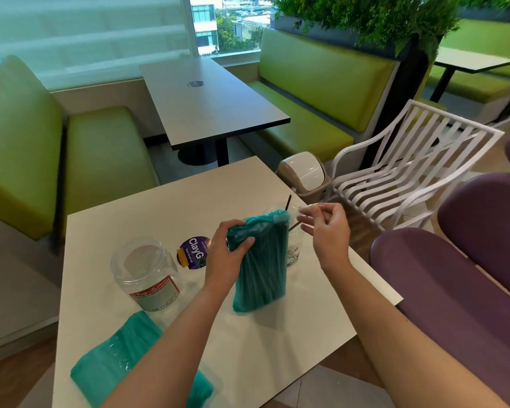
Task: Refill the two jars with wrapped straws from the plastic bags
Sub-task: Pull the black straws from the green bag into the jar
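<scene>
Standing upright at the centre of the surface point(277, 343), the teal straw bag point(259, 266) was held by the left hand point(227, 248), its grip wrapped around the bag's upper part, while the right hand point(324, 228) at 2 o'clock pinched the clear plastic top point(295, 212), an empty jar point(143, 272) at 9 o'clock.

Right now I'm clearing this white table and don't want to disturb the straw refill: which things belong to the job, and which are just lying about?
Job:
teal plastic bag of straws held upright
second teal bag lying flat
clear empty jar with red label
clear jar behind the bag

Lying about:
round purple ClayGo sticker
beige swing-lid bin
white slatted chair
</scene>
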Demonstrator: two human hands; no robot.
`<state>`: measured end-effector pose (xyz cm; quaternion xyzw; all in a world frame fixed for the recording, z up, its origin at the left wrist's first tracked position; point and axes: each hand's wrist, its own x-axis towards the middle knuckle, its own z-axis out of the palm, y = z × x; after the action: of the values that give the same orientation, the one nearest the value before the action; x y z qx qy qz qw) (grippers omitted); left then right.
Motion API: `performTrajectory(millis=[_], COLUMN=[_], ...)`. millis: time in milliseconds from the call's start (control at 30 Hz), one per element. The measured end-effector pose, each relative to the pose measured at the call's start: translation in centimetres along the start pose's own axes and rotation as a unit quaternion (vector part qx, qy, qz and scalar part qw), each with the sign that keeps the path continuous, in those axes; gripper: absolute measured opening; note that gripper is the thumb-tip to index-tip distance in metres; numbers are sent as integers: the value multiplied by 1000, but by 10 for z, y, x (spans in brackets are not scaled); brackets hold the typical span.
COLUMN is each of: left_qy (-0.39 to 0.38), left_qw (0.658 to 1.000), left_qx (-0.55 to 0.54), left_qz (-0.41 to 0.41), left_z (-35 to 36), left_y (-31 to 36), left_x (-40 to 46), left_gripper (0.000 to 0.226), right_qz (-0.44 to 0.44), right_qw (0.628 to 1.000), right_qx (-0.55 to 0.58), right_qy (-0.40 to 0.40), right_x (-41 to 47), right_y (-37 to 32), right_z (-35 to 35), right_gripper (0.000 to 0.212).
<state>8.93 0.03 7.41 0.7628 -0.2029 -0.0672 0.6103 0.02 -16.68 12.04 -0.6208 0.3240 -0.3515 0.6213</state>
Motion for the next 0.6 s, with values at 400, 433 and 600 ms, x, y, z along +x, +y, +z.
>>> performTrajectory(millis=[400,433,600], left_qy=[53,57,77], left_qw=[998,997,993], left_qx=[33,41,74], left_qz=[-27,-27,-44], left_z=[-7,-8,-15], left_y=[3,3,8], left_x=[5,5,4], left_gripper=[34,34,32], right_qz=[-30,-34,-49], right_qw=[994,993,991], right_qx=[-36,-37,-31], right_qy=[102,109,121], right_x=[9,9,14], right_y=[-1,-1,-9], right_z=[-10,-10,-16], right_gripper=[4,5,13])
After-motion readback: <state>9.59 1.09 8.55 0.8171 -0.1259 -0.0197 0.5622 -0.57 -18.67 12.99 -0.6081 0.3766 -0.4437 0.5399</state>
